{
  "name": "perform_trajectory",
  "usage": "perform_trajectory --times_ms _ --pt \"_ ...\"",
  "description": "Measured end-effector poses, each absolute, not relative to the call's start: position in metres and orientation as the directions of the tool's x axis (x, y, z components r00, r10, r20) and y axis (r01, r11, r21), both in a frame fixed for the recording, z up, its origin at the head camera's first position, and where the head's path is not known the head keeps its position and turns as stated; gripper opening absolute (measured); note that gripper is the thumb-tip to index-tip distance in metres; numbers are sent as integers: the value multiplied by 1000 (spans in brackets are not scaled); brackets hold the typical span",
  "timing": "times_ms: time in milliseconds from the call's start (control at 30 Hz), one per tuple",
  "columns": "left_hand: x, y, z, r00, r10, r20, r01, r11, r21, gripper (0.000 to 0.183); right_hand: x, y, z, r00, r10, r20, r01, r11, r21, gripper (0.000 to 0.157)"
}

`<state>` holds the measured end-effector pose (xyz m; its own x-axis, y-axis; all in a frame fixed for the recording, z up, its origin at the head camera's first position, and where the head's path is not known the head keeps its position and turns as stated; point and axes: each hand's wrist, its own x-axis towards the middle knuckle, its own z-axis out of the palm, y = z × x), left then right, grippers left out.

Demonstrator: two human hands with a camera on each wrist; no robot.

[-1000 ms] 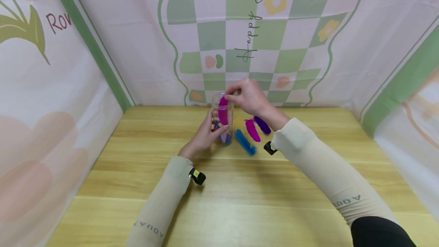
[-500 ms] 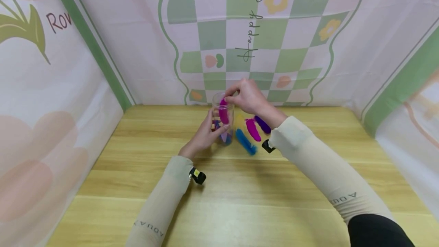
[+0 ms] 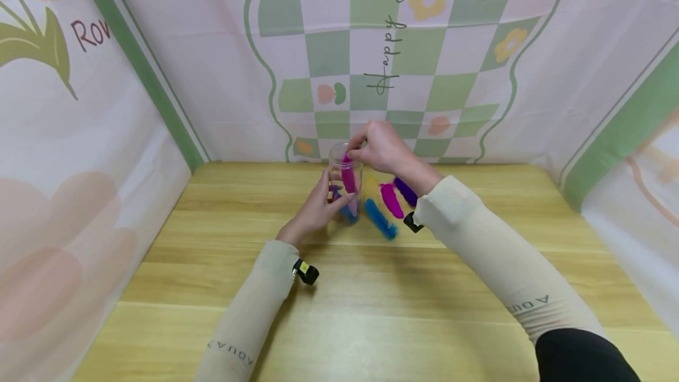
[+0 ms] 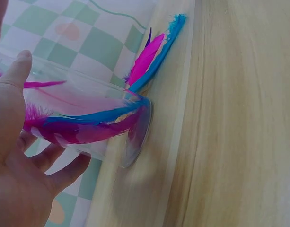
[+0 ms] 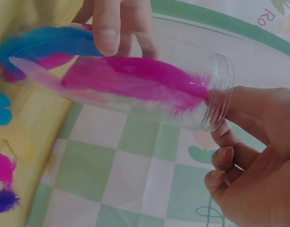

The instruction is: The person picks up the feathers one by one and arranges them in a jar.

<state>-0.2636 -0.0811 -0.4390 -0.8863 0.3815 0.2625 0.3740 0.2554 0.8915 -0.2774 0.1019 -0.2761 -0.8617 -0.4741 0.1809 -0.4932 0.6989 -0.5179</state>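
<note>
A clear screw-neck jar [image 5: 182, 120] stands near the back of the table. The left hand [image 3: 317, 207] grips it round its side, thumb on one face and fingers on the other. Over the jar's mouth, the right hand [image 3: 383, 149] pinches the end of a magenta feather [image 5: 145, 78], its fingertips just within the rim. That feather hangs inside the jar, tip downward. Lower in the jar, a blue feather [image 4: 92, 117] and a darker magenta feather [image 4: 83, 133] lie against the wall. The left wrist view shows only part of the right hand, at the corner.
Right of the jar, several loose feathers lie on the wooden table [image 3: 339, 323]: a blue feather [image 3: 379, 219], a magenta feather [image 3: 392, 200], a dark purple feather [image 3: 406, 191] and a pale yellow feather [image 5: 14, 141]. A patterned cloth [image 3: 323, 52] rises behind the table.
The right hand has come down slightly, and its magenta feather sits a little deeper and more slanted in the jar. The feathers below it have shifted. The left hand keeps its place.
</note>
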Motion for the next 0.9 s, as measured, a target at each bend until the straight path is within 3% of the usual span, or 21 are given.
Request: perform_trajectory --times_ms 367,900 --pt "-262 -81 -439 -895 369 251 362 271 892 64 -278 105 -278 -824 -525 213 -551 657 -514 13" --pt "-260 -79 -437 -912 348 219 324 278 905 69 -272 124 -273 -832 -506 228 -536 626 -566 17"
